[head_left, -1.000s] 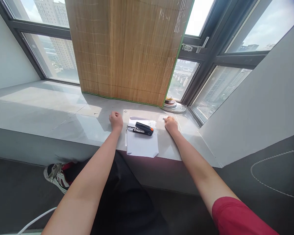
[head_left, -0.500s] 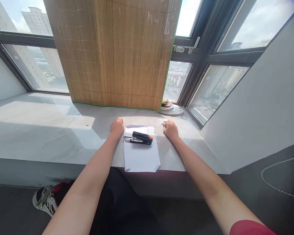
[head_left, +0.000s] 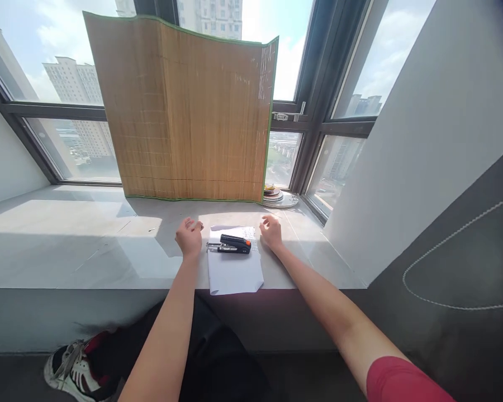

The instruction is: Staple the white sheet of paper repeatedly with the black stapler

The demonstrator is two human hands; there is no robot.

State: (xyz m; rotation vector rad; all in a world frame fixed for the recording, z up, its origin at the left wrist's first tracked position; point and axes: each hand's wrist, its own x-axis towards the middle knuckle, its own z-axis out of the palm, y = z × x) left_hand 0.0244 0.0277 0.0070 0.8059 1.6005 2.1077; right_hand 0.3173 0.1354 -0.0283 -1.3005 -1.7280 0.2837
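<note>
A black stapler (head_left: 235,244) with an orange-red end lies on white sheets of paper (head_left: 235,273), its metal part sticking out to the left. Left of the paper, my left hand (head_left: 188,239) is raised with fingers curled. A tiny dark bit shows at its fingertips, too small to name. My right hand (head_left: 271,231) is at the paper's upper right, with thumb and fingers bent together. Whatever is in its fingers cannot be made out. Neither hand touches the stapler. Small print or writing covers the paper's upper right corner.
A bamboo mat (head_left: 193,123) with green edging stands against the window behind the sill (head_left: 96,245). Stacked plates (head_left: 279,198) sit at the mat's right foot. A white wall (head_left: 385,145) bounds the right side. A pale cord (head_left: 406,285) hangs at far right.
The view has tilted up and shifted. Both hands have turned, their fingers now more visible. The small shiny piece that showed in my right fingers is out of sight. The stapler stays on the paper.
</note>
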